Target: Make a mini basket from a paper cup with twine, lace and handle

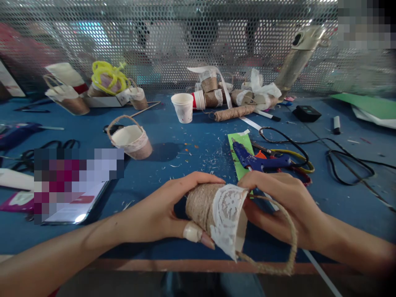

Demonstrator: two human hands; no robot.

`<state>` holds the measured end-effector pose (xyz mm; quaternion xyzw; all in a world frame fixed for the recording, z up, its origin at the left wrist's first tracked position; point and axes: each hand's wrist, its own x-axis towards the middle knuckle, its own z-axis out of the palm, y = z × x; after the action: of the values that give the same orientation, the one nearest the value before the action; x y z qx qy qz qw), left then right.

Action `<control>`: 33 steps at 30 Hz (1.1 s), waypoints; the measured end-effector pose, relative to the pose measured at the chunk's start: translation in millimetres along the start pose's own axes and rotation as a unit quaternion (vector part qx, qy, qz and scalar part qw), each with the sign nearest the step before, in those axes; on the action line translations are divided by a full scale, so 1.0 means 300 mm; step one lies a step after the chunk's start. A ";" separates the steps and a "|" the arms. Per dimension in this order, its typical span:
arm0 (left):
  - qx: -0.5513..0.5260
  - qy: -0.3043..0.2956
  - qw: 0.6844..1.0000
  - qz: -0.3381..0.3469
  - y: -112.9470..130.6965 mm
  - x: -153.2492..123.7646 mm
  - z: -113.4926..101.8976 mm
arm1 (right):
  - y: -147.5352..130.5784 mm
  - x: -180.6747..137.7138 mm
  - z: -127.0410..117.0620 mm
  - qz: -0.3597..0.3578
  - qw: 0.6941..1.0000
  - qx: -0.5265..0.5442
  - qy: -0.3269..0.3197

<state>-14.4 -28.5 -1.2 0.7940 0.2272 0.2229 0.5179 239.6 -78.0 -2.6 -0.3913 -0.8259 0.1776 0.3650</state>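
Note:
A paper cup basket (202, 204) wrapped in jute twine lies on its side between my hands, above the front edge of the blue table (173, 156). A band of white lace (225, 216) circles its rim, and a twine handle (287, 243) loops out to the right. My left hand (168, 212) grips the cup's base, with tape on the thumb. My right hand (283, 206) holds the rim, fingers pressed on the lace edge.
A blue glue gun (260, 161) rests on a green card (240, 154) just behind my hands, with a black cord (334, 159) to the right. A finished basket (132, 140), a white paper cup (183, 107), a twine spool (233, 112) and several wrapped cups stand farther back. A phone (77, 206) lies left.

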 end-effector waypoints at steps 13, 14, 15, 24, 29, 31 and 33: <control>0.051 0.007 0.999 0.006 -0.011 -0.005 0.002 | -0.008 0.012 -0.005 -0.037 0.999 0.002 0.015; 0.043 0.013 0.999 0.008 -0.011 -0.005 0.001 | -0.005 0.011 -0.005 -0.037 0.999 -0.007 0.018; 0.033 0.018 0.999 0.012 -0.011 -0.005 0.001 | -0.002 0.009 -0.004 -0.035 0.999 -0.019 0.020; 0.033 0.028 0.999 0.024 -0.019 -0.004 -0.001 | 0.008 -0.006 -0.002 -0.032 0.993 -0.113 0.022; 0.033 0.020 0.999 0.029 -0.023 -0.007 -0.007 | 0.007 -0.004 -0.002 -0.027 0.993 -0.109 0.019; 0.038 0.018 0.999 0.030 -0.024 -0.007 -0.009 | 0.006 -0.006 -0.002 -0.028 0.993 -0.113 0.018; 0.042 0.014 0.999 0.030 -0.024 -0.006 -0.009 | 0.004 -0.010 -0.004 -0.026 0.993 -0.114 0.013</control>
<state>-18.5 -25.0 -7.1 0.8182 0.2198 0.2398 0.4741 242.4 -79.5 -4.0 -0.4105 -0.8461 0.0680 0.3332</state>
